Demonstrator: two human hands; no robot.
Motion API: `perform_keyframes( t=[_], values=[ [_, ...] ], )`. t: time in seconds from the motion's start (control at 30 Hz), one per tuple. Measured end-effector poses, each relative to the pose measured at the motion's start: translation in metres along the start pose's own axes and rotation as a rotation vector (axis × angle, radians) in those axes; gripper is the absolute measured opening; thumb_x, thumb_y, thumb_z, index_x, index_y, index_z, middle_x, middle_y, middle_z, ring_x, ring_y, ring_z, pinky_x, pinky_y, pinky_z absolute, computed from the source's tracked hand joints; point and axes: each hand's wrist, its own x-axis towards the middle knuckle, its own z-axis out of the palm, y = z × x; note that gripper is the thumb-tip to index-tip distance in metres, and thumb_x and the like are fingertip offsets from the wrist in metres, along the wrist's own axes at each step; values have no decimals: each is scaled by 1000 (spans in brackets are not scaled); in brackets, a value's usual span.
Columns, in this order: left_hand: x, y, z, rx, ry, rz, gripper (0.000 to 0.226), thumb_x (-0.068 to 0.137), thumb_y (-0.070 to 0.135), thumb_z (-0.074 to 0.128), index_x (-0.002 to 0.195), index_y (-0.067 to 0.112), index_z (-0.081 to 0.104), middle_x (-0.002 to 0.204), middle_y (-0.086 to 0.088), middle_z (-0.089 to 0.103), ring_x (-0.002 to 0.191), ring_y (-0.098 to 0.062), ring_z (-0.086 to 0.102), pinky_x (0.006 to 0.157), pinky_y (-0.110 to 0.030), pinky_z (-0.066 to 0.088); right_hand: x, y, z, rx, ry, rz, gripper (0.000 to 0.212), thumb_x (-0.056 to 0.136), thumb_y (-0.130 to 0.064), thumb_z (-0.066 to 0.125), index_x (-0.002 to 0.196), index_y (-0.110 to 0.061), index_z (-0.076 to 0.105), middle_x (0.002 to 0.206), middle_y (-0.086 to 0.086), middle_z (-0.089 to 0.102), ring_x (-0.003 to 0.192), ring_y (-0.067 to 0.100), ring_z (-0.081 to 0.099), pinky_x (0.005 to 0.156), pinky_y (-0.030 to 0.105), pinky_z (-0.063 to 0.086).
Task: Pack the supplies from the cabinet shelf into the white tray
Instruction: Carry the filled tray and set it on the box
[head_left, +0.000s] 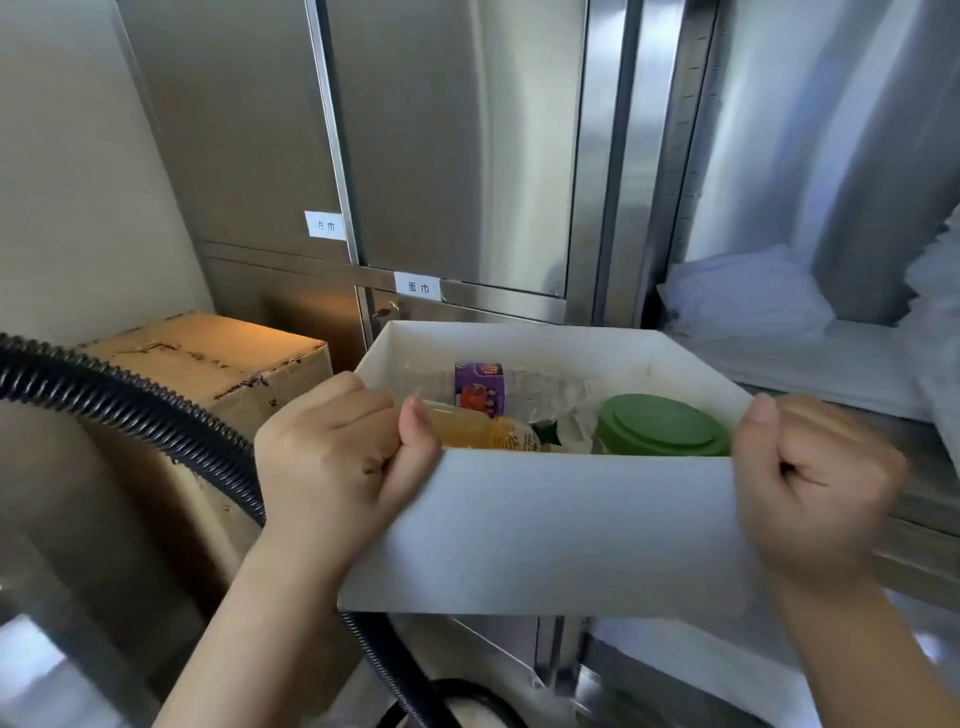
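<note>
I hold the white tray (561, 530) up in front of the steel cabinet. My left hand (332, 457) grips its near left corner, thumb over the rim. My right hand (810, 483) grips the near right corner the same way. Inside lie a bottle of yellow liquid (483, 431), a clear bottle with a purple label (480, 387) and a container with a green lid (662, 426). The open cabinet shelf (831, 364) at the right holds white plastic-wrapped packs (748, 296).
A black corrugated hose (130, 410) curves across the left and passes under the tray. A worn cardboard box (218, 358) stands at the left beside the cabinet. Closed steel cabinet doors (457, 145) with small white labels fill the back.
</note>
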Motion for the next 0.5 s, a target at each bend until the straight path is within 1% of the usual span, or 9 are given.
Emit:
perform_keyframes(
  t=[0.03, 0.1, 0.23, 0.3, 0.43, 0.5],
  values=[
    [3, -9, 5, 25, 9, 2, 54, 95, 16, 39, 42, 14, 35, 50, 6, 26, 48, -15, 26, 49, -25, 17, 3, 5, 15, 23, 8, 0, 58, 96, -9, 41, 39, -7, 32, 50, -1, 21, 44, 19, 20, 47, 26, 16],
    [9, -24, 14, 79, 5, 1, 53, 96, 16, 39, 43, 14, 33, 55, 8, 23, 49, -15, 24, 52, -24, 13, 10, 14, 43, 72, 7, 2, 58, 96, -9, 41, 39, -7, 34, 50, -2, 21, 43, 17, 20, 47, 27, 16],
    [14, -50, 28, 185, -17, -30, 54, 95, 16, 39, 43, 14, 30, 56, 8, 21, 47, -16, 25, 47, -28, 16, 21, 36, 99, 176, -4, -28, 60, 96, -9, 40, 36, -3, 36, 43, 2, 26, 39, 17, 25, 46, 27, 16],
    [15, -60, 34, 240, -22, -43, 53, 95, 15, 40, 44, 15, 29, 56, 7, 21, 48, -16, 23, 46, -26, 17, 24, 47, 129, 243, -19, -32, 60, 96, -8, 41, 36, -3, 36, 41, 4, 29, 38, 18, 27, 46, 27, 17],
    [18, -78, 50, 388, -35, -72, 51, 94, 13, 41, 45, 16, 29, 56, 7, 20, 48, -16, 22, 46, -25, 17, 31, 67, 190, 373, -51, -24, 60, 95, -8, 41, 36, -1, 34, 40, 7, 29, 38, 19, 26, 48, 24, 14],
    [18, -85, 59, 474, -35, -88, 51, 94, 13, 42, 44, 15, 29, 56, 8, 20, 48, -16, 22, 46, -24, 18, 36, 77, 221, 442, -63, -40, 59, 95, -8, 41, 37, -1, 32, 40, 7, 29, 38, 21, 25, 48, 25, 13]
  ],
)
